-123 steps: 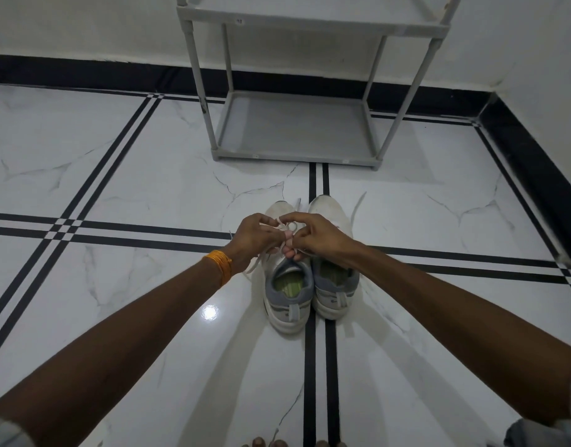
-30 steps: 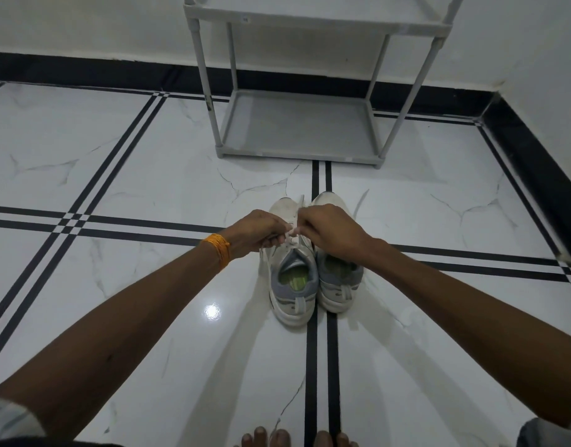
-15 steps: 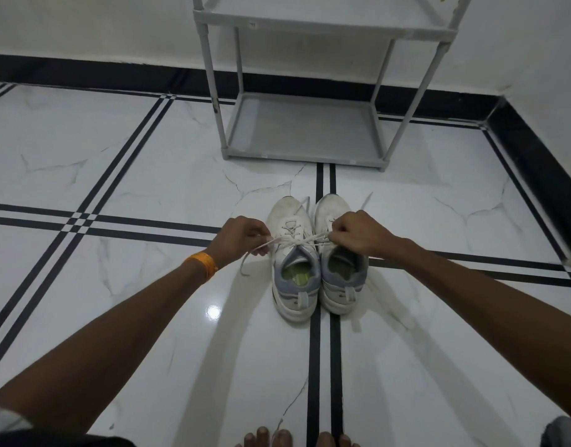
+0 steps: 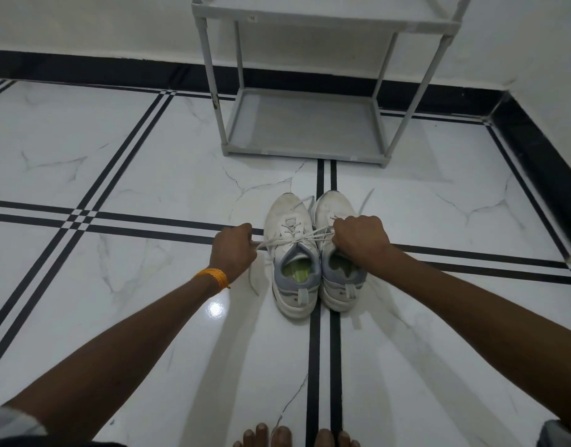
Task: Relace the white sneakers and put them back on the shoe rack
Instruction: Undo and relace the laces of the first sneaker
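Note:
Two white sneakers with grey collars stand side by side on the floor, toes pointing away from me: the left sneaker (image 4: 292,253) and the right sneaker (image 4: 337,279). A white lace (image 4: 290,239) runs taut across the top of the left sneaker between my hands. My left hand (image 4: 234,251) is closed on one lace end to the left of the shoe. My right hand (image 4: 361,238) is closed on the other end and rests over the right sneaker's tongue, hiding its lacing. Loose lace ends trail past the toes.
A grey shoe rack (image 4: 305,124) stands against the wall just beyond the sneakers, its bottom shelf bare. The floor is white marble with black stripes and a black skirting. A wall corner is at the right. My bare toes (image 4: 294,438) show at the bottom edge.
My hands, earlier close together over the left sneaker's laces, have pulled apart sideways, drawing the lace tight across the shoe.

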